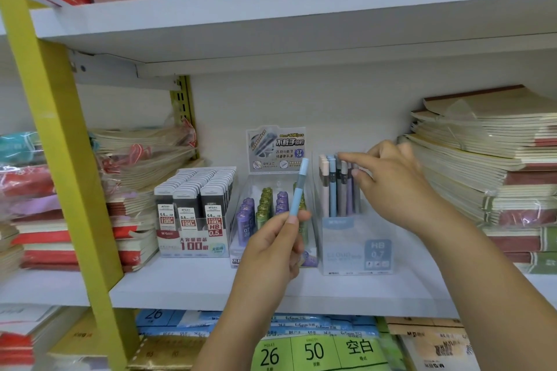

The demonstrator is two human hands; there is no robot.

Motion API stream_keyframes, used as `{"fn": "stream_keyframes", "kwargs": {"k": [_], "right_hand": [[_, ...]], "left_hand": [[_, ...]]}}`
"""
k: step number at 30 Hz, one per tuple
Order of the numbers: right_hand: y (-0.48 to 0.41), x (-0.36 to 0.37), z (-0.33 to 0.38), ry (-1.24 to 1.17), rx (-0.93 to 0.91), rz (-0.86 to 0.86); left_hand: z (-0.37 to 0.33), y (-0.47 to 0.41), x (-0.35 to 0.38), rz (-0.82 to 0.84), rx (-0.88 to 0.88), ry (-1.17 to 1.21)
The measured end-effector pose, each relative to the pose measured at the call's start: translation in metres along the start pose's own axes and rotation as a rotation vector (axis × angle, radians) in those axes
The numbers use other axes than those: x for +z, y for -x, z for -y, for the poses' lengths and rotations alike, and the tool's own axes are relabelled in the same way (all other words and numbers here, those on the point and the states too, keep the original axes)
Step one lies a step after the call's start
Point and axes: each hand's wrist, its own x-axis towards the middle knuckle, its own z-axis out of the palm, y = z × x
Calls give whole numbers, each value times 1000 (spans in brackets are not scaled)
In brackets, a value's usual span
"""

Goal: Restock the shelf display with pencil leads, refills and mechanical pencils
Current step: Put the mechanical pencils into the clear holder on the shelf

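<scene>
My left hand (272, 245) pinches a light blue mechanical pencil (299, 187) upright, in front of the middle display box. My right hand (391, 182) reaches over a clear display box (357, 245) of pastel mechanical pencils (337, 187), with forefinger and thumb stretched out at the tops of the pencils. The middle clear box (241, 250) holds purple and green lead tubes (260, 209). To the left stands a box (193, 245) of black 0.5 HB lead cases (193, 190).
All three boxes stand on a white shelf (187, 286). Stacks of wrapped notebooks fill the left (132, 178) and right (494, 172) of the shelf. A yellow upright (60, 141) crosses the left side. Paper packs (316, 346) lie on the shelf below.
</scene>
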Motion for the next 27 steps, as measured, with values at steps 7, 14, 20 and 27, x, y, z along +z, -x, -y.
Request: {"fn": "stream_keyframes", "kwargs": {"k": [7,14,20,27], "right_hand": [[23,-26,36,-664,-42,-28],[29,-43,43,-1044,41,-316],[24,-42,13,-604,-38,-273],[25,-11,16,-452,-107,-67]], "left_hand": [[-9,4,5,36,58,-125],[-7,6,17,-175,354,-533],[2,2,12,-103,509,-1011],[15,-3,8,-71,541,-1037]]}}
